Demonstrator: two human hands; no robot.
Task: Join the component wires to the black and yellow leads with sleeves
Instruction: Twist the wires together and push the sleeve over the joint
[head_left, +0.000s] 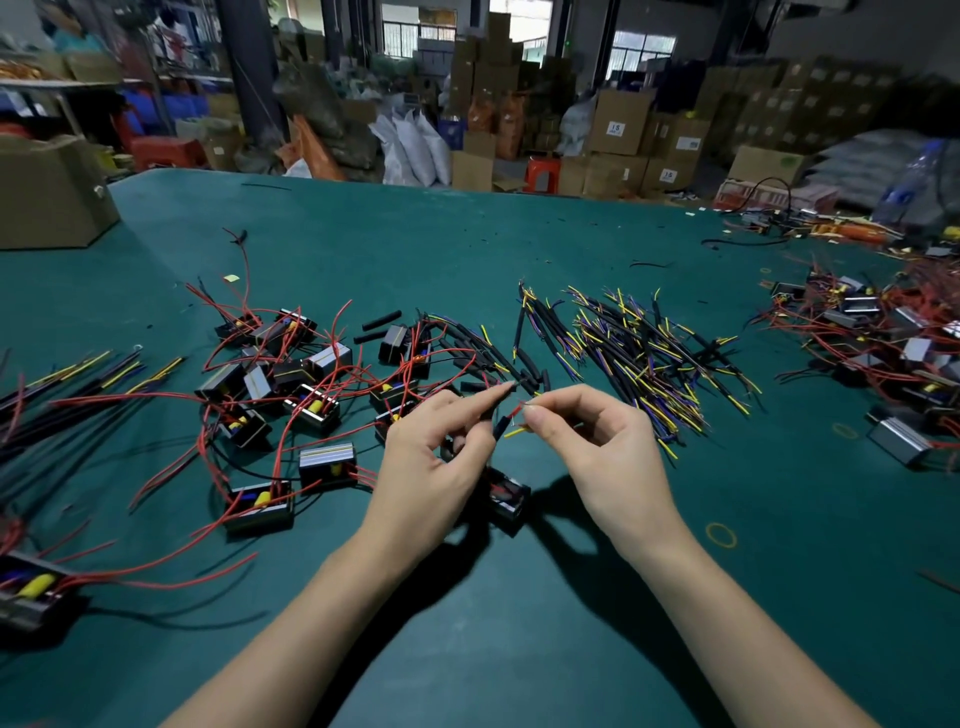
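My left hand (434, 457) pinches a black sleeve (503, 425) on a lead, held just above the green mat. My right hand (587, 441) pinches the bare ends of a red component wire (515, 412) and a yellow lead (517, 431) together at its fingertips. Under my hands lies a small black component box (506, 496), partly hidden, with its red wire running up to my fingers. A pile of black and yellow leads (639, 353) lies behind my right hand. Loose black sleeves (382, 319) lie behind my left hand.
Several black component boxes with red wires (291, 374) spread over the left of the green mat (519, 623). Joined units pile up at the right edge (883, 338). Long black and yellow leads (78, 374) lie at far left. A cardboard box (52, 192) stands at back left.
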